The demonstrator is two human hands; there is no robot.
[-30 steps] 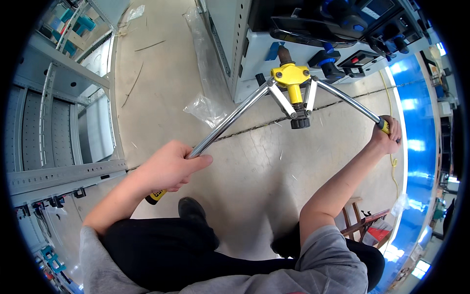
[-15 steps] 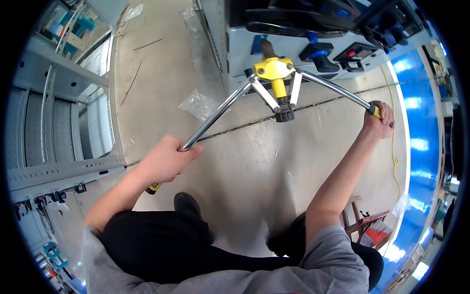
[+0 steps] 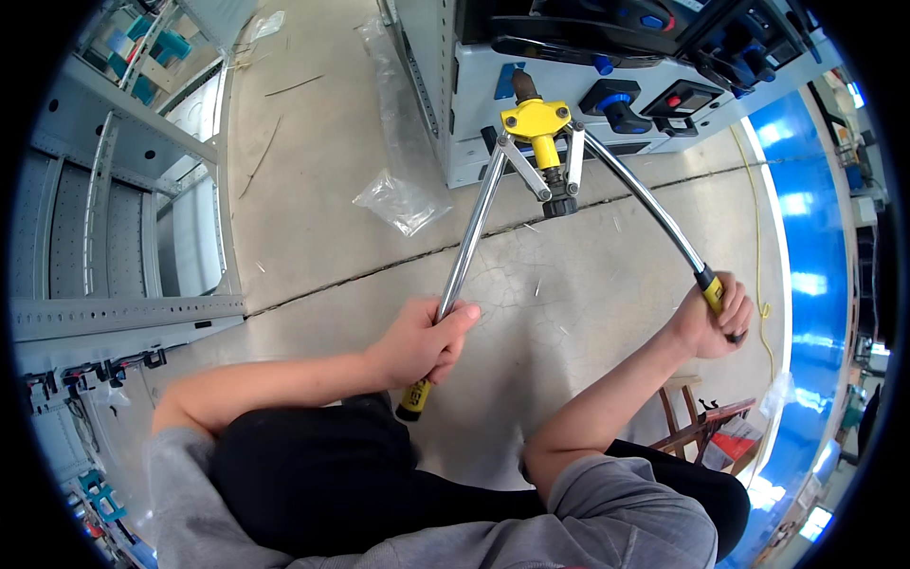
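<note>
A two-handled lever riveter point(image 3: 536, 120) with a yellow head and long chrome arms spans the space between my hands. My left hand point(image 3: 425, 343) is wrapped round its left arm, just above the yellow-and-black grip. On the right grip, my right hand point(image 3: 713, 318) is closed. The tool's dark nose points at the front of a light grey cabinet point(image 3: 466, 142), near a small blue patch point(image 3: 508, 82); I cannot tell whether it touches. White links join the arms to a black knob point(image 3: 559, 206) at the tool's near end.
Right of the tool head, the cabinet carries a black rotary handle with a blue ring point(image 3: 621, 107). Open metal frames point(image 3: 123, 308) stand at left. Clear plastic film point(image 3: 403, 204) lies on the floor. A small wooden stool point(image 3: 706, 431) is near my right leg.
Both handles have swung inward toward each other, my left hand moving right and my right hand moving slightly left and nearer. My hands stay closed on the tool.
</note>
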